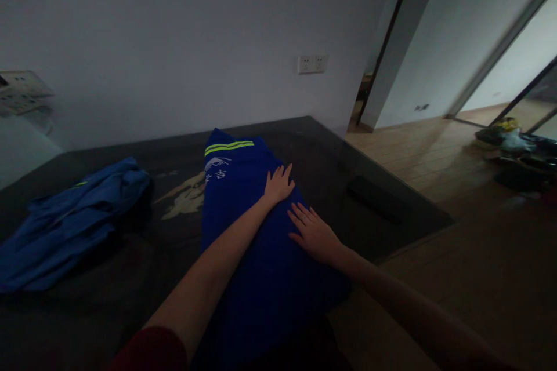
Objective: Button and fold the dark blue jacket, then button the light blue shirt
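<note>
A bright blue work garment (248, 232), folded lengthwise, lies across the dark table toward me. Near its far end it carries a yellow-green striped band and white lettering with a logo. My left hand (279, 185) rests flat on the cloth near its right edge, fingers spread. Just nearer and to the right, my right hand (314, 233) also lies on the cloth with its fingers stretched out. Neither hand grips anything. The near end of the garment fades into shadow at the table's front.
A second blue garment (82, 214) lies crumpled on the left of the dark table (322, 151). A black oblong object (374, 198) sits at the right. Behind is a wall with a double socket (312, 64). Wooden floor (413, 156) and a heap of things (517, 145) are farther right.
</note>
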Available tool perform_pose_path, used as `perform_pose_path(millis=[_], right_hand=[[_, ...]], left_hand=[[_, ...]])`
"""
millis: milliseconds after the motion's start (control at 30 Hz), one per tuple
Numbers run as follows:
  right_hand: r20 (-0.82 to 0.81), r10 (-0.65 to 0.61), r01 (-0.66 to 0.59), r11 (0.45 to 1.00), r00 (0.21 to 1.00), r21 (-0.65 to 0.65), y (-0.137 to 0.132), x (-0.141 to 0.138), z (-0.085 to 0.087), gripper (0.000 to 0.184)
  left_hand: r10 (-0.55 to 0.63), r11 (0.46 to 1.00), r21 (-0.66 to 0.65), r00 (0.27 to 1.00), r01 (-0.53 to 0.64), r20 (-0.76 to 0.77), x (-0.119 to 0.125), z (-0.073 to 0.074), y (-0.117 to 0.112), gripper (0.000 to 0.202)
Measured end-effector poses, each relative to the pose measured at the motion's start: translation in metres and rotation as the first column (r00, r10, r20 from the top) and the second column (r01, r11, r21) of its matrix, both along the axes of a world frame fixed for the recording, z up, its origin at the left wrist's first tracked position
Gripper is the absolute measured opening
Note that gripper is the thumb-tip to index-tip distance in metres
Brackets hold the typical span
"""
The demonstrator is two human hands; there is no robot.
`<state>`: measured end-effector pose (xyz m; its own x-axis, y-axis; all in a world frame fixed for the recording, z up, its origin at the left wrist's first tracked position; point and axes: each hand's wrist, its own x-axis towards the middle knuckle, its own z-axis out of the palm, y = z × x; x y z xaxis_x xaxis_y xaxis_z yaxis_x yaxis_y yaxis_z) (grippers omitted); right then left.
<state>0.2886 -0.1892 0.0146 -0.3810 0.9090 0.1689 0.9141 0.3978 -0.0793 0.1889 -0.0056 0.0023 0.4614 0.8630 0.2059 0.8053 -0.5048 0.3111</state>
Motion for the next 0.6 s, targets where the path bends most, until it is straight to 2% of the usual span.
perform_pose_path(millis=[100, 167, 233, 300, 367, 400, 433, 500, 600], right_hand=[[0.001, 0.013, -0.013, 1.000, 1.000, 0.017, -0.006, 0.001, 0.003, 0.050], [-0.007, 0.022, -0.022, 1.000, 1.000, 0.019, -0.012, 0.002, 0.005, 0.046], [-0.025, 0.029, -0.029, 1.000, 0.999, 0.012, -0.017, 0.006, 0.011, 0.041], [-0.063, 0.014, -0.013, 1.000, 0.998, 0.020, -0.021, 0.011, 0.021, 0.038], [-0.130, -0.011, 0.021, 0.997, 0.992, 0.070, -0.021, 0.014, 0.035, 0.037], [-0.171, -0.017, 0.036, 0.994, 0.985, 0.106, -0.020, 0.013, 0.042, 0.038], [-0.210, -0.012, 0.042, 0.989, 0.978, 0.139, -0.018, 0.012, 0.048, 0.039], [-0.258, 0.026, 0.019, 0.986, 0.966, 0.168, -0.014, 0.004, 0.054, 0.041], [-0.210, 0.079, -0.062, 0.994, 0.975, 0.085, -0.011, -0.011, 0.042, 0.046]], left_hand=[[-0.095, 0.994, -0.042, 0.980, 0.104, 0.174, -0.015, 0.013, -0.003, 0.062], [-0.194, 0.975, -0.060, 0.954, 0.212, 0.227, -0.039, 0.030, -0.009, 0.058], [-0.297, 0.950, -0.031, 0.931, 0.310, 0.210, -0.072, 0.053, -0.020, 0.051], [-0.343, 0.938, -0.013, 0.929, 0.348, 0.139, -0.109, 0.076, -0.037, 0.042], [-0.317, 0.948, -0.003, 0.944, 0.319, 0.087, -0.144, 0.094, -0.057, 0.039], [-0.298, 0.954, -0.003, 0.953, 0.299, 0.059, -0.158, 0.098, -0.068, 0.039], [-0.279, 0.960, -0.006, 0.960, 0.279, 0.023, -0.170, 0.098, -0.078, 0.039], [-0.248, 0.969, -0.022, 0.967, 0.247, -0.064, -0.187, 0.089, -0.098, 0.039], [-0.253, 0.967, -0.088, 0.945, 0.240, -0.208, -0.195, 0.057, -0.121, 0.044]])
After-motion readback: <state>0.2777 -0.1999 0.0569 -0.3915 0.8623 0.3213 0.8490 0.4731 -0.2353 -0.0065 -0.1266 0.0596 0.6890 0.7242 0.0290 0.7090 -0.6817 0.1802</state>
